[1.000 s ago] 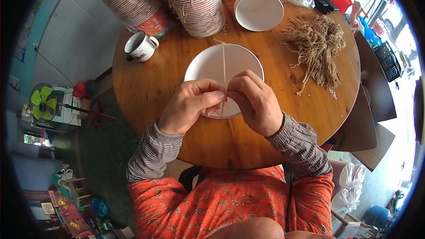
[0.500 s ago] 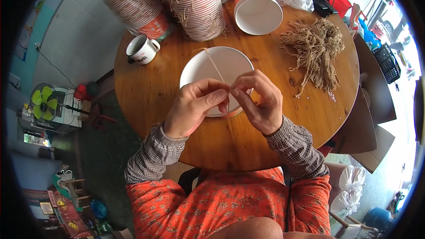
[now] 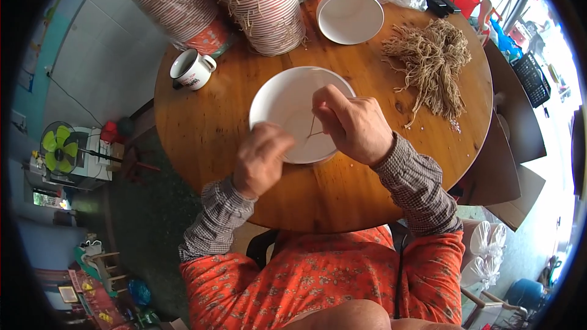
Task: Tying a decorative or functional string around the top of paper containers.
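Both hands pinch a thin cord (image 3: 312, 129) over the white lid (image 3: 287, 101): left hand (image 3: 262, 159), right hand (image 3: 354, 125). Best to keep it taut and centred.

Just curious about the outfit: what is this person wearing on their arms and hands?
Both forearms wear long sleeves of small grey-and-white check, cuffed at the wrists, under an orange floral-patterned top. The left hand and right hand are bare: no gloves or rings visible.
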The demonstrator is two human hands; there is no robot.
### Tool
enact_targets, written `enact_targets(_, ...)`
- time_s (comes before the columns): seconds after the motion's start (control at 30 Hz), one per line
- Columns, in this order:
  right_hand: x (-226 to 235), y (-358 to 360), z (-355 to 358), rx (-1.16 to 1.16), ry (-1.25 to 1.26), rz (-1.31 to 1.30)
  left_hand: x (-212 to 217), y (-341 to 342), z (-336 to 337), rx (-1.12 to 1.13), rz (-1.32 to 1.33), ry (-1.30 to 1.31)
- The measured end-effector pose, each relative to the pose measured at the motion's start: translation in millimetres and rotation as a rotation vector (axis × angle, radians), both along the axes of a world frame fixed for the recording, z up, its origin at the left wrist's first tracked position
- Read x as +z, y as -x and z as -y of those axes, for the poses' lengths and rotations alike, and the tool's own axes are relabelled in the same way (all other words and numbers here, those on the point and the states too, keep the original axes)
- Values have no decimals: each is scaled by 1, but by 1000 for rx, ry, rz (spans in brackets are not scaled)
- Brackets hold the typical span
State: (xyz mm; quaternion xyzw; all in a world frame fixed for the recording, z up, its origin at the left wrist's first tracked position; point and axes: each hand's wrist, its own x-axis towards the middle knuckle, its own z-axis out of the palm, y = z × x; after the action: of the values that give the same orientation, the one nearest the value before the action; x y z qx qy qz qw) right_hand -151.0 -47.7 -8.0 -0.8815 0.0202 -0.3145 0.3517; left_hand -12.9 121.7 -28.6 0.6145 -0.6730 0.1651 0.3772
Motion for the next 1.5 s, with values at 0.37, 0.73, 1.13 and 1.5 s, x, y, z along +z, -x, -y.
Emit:
enact_targets(0.37, -8, -4, -20, -77, -56, 29, 16, -12, 18, -4, -252, -180)
enact_targets(0.73, 5, 4, -12, 36, -250, 3, 20, 0, 15, -88, -444, -203)
enact_targets(1.13, 14, 25, 20, -33, -15, 92, 23, -12, 4, -69, -328, -168)
enact_targets(1.5, -59, 25, 42, -548, -103, 287, 17, -12, 8, -163, 20, -139)
